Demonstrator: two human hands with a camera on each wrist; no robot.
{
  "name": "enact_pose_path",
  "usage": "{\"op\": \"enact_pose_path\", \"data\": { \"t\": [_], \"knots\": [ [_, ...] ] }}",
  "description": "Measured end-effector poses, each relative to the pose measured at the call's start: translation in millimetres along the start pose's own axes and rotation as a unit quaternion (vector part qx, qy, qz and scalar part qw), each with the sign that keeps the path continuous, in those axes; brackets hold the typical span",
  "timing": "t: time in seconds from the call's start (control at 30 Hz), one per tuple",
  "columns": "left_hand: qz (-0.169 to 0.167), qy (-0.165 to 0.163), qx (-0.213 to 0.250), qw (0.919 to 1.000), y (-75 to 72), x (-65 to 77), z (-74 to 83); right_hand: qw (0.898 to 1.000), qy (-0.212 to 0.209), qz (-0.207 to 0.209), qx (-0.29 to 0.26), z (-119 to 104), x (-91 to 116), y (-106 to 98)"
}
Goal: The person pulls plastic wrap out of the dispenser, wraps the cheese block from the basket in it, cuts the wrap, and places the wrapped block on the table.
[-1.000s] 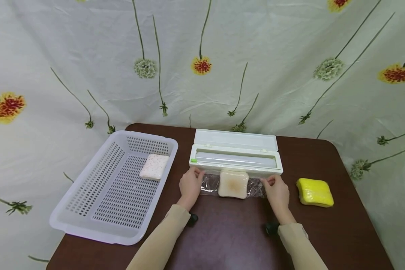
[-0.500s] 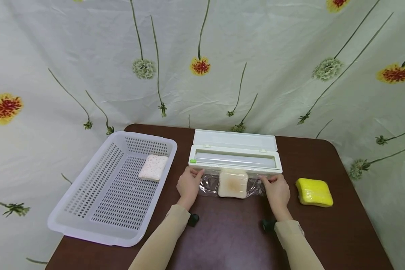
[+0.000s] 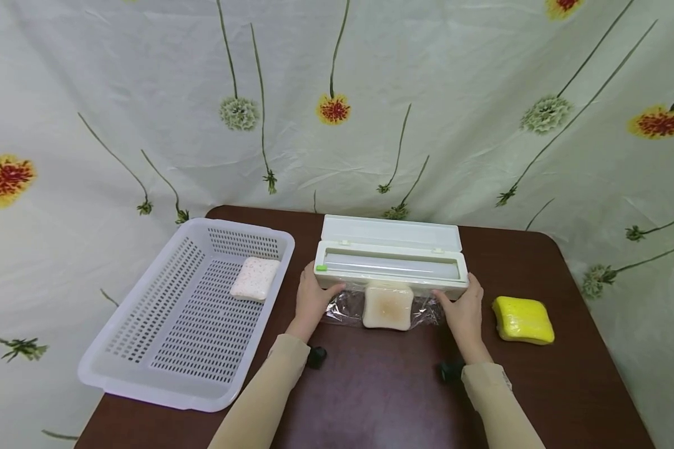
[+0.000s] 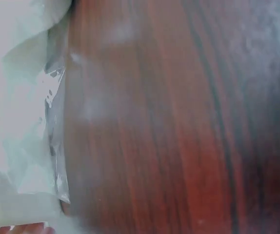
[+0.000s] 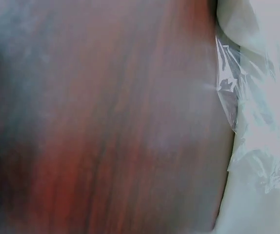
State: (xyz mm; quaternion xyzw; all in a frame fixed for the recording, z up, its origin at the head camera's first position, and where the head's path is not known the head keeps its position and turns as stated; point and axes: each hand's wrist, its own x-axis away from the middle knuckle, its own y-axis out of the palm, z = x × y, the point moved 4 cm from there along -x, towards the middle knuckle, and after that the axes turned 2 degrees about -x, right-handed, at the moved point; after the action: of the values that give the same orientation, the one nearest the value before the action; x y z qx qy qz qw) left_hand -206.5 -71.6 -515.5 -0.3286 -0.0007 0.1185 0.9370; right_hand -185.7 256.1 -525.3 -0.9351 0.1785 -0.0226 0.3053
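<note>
A white cling film dispenser (image 3: pixel 393 248) lies with its lid (image 3: pixel 390 230) folded back, showing the roll (image 3: pixel 390 266) inside. My left hand (image 3: pixel 311 300) grips its left end, thumb along the front and fingers round the side. At the opposite end my right hand (image 3: pixel 465 312) holds it the same way. Clear film (image 3: pixel 345 310) hangs over the front and spreads onto the table, under and around a toasted bread-slice-shaped piece (image 3: pixel 389 308). In the left wrist view, fingertips (image 4: pixel 30 228) show at the dispenser's end; crinkled film (image 5: pixel 229 73) edges it in the right wrist view.
A white perforated basket (image 3: pixel 182 399) stands on the left, with a speckled white bread-shaped piece (image 3: pixel 255 279) in it. A yellow film-wrapped piece (image 3: pixel 523 320) lies on the right. Behind the brown table (image 3: pixel 382 393) hangs a flowered cloth (image 3: pixel 460 81).
Both hands have let go of the film's edges at the front and shifted outward and back, and now grip the two ends of the dispenser. The bread-shaped piece has stayed put.
</note>
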Motion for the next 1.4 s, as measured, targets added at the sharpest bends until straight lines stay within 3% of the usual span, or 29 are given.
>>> {"op": "enact_pose_path", "data": {
  "t": [0.27, 0.53, 0.73, 0.97, 1.1, 1.23, 1.4],
  "knots": [
    [0.008, 0.005, -0.013, 0.9999, 1.6, -9.5, -3.4, 1.0, -0.006, -0.013, 0.021, 2.2, -7.6, -1.2],
    [0.011, -0.003, -0.017, 0.9998, 2.6, -9.7, -6.1, 0.998, -0.017, -0.023, 0.055, 0.4, -12.4, -2.7],
    [-0.03, 0.005, -0.005, 0.9995, 0.4, -10.3, -9.0, 0.994, -0.046, -0.013, 0.095, 3.4, -12.0, -3.7],
    [-0.067, 0.022, 0.031, 0.9971, -7.8, -13.8, -8.4, 0.994, -0.05, -0.027, 0.095, -3.7, -9.4, -6.8],
    [-0.078, 0.022, 0.038, 0.996, -8.1, -17.4, -10.3, 0.99, -0.099, 0.005, 0.105, -24.7, -4.8, -8.0],
    [-0.081, 0.031, 0.031, 0.9957, -6.7, -22.2, -12.1, 0.981, -0.167, 0.035, 0.088, -63.4, 2.5, -1.3],
    [-0.095, 0.057, 0.013, 0.9937, -4.6, -26.3, -12.7, 0.965, -0.257, 0.007, 0.056, -112.7, 12.6, 22.4]
  ]
}}
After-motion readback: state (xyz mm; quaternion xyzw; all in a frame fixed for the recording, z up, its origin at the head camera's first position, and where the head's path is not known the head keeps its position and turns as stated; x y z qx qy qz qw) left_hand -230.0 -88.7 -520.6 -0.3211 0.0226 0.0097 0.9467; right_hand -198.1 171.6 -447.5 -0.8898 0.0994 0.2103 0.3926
